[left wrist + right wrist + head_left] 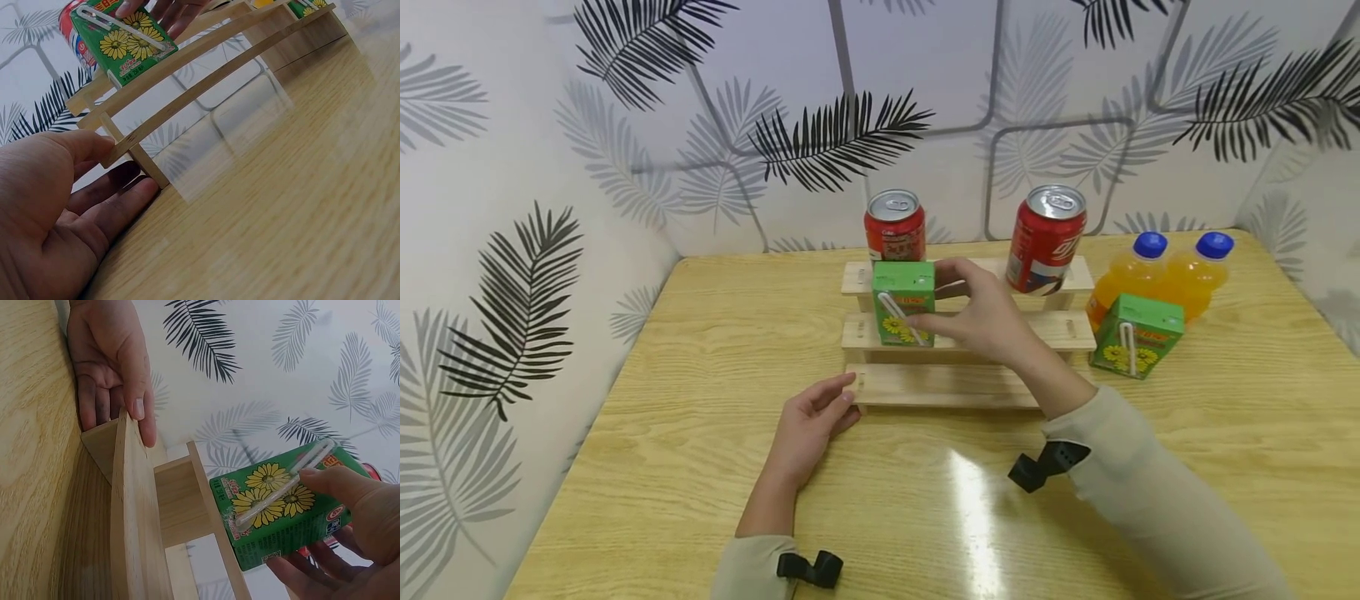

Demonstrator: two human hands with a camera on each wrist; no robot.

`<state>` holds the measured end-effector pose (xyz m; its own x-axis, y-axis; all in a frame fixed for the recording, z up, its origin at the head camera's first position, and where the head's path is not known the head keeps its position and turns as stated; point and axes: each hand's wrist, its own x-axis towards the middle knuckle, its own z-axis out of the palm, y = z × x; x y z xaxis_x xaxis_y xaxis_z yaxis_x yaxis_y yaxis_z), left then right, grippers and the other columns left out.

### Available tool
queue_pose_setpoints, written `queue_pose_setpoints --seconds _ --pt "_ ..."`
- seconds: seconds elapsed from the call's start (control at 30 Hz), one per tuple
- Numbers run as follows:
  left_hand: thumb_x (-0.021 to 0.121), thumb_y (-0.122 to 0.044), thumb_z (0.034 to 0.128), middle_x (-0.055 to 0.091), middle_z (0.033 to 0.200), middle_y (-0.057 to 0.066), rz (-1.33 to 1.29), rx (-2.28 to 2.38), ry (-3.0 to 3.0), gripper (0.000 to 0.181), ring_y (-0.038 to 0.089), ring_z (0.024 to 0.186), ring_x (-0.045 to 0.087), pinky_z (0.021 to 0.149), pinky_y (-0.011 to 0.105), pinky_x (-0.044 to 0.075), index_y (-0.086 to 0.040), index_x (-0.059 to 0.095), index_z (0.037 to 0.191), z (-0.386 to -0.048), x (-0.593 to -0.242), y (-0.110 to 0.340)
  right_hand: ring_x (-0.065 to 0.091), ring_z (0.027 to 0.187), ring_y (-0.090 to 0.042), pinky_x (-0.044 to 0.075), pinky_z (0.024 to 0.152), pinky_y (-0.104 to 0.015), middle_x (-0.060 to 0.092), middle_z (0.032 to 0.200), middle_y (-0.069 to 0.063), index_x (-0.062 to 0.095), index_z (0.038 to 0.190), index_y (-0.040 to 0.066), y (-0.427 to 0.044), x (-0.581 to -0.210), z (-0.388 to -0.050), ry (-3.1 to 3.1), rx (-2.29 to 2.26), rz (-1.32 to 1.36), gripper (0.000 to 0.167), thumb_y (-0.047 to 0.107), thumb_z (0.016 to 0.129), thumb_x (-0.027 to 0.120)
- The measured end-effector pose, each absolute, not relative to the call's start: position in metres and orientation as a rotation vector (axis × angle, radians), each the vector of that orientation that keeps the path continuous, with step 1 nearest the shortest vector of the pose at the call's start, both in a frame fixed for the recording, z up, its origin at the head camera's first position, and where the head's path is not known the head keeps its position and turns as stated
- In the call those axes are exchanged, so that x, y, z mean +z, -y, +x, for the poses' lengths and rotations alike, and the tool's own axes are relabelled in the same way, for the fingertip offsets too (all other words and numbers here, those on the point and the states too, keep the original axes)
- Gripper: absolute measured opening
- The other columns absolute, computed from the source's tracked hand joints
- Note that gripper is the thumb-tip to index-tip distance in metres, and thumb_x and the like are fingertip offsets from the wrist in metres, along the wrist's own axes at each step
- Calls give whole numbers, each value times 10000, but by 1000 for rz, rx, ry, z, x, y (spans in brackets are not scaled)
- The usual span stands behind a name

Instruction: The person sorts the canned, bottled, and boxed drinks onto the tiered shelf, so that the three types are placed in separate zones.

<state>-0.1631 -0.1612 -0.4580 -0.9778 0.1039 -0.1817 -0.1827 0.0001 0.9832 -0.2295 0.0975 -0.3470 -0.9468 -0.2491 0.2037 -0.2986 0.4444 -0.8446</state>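
A green juice box [904, 304] with yellow flowers and a white straw stands at the left end of the middle step of a three-step wooden rack [947, 385]. My right hand [981, 312] holds this box from its right side, thumb on the straw face in the right wrist view, fingers partly hidden behind. At the rack's lower left corner, my left hand [808, 425] grips the end of the bottom step; the right wrist view shows its thumb on the board. On the top step stand two red cola cans, one [896, 227] behind the box and one [1048, 237] farther right.
Right of the rack, a second green juice box [1137, 336] stands on the wooden table [700, 375]. Behind it are two orange drink bottles [1197, 275] with blue caps. A leaf-patterned wall [700, 167] rises along the table's back and left.
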Motion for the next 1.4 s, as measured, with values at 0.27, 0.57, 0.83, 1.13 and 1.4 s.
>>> queue_pose_setpoints --seconds 0.27,0.57,0.83,1.13,1.4 --pt "603 -103 1005 594 1376 152 -77 2082 -2070 342 149 1111 661 932 267 598 -63 621 1344 -163 -457 161 626 1173 -348 551 1005 -520 641 1257 -161 565 1291 27 -102 -346 -228 2619 1595 493 603 186 793 867" --pt "605 -96 1002 599 1369 149 -82 2082 -2073 340 145 1109 658 931 266 598 -60 625 1340 -162 -458 163 599 1207 -341 551 1009 -518 607 1300 -137 545 1320 48 -106 -351 -222 2584 1752 437 611 183 810 853" --pt "602 -96 1004 598 1367 159 -69 2086 -2072 345 135 1092 662 929 263 599 -58 619 1346 -162 -457 162 579 1228 -332 528 1040 -521 577 1365 -145 529 1352 46 -114 -352 -217 2548 1824 407 634 200 823 844" --pt "595 -75 1004 599 1368 154 -71 2100 -2067 341 121 1059 672 923 265 602 -52 620 1343 -163 -459 162 558 1257 -319 543 1032 -498 546 1409 -115 522 1368 52 -120 -358 -215 2556 1879 391 665 219 815 852" --pt "605 -121 1007 604 1373 126 -73 2087 -2077 330 157 1133 659 928 266 599 -80 632 1333 -164 -460 163 558 1270 -332 539 1038 -514 573 1403 -105 548 1373 57 -127 -361 -214 2577 1889 445 674 221 801 864"
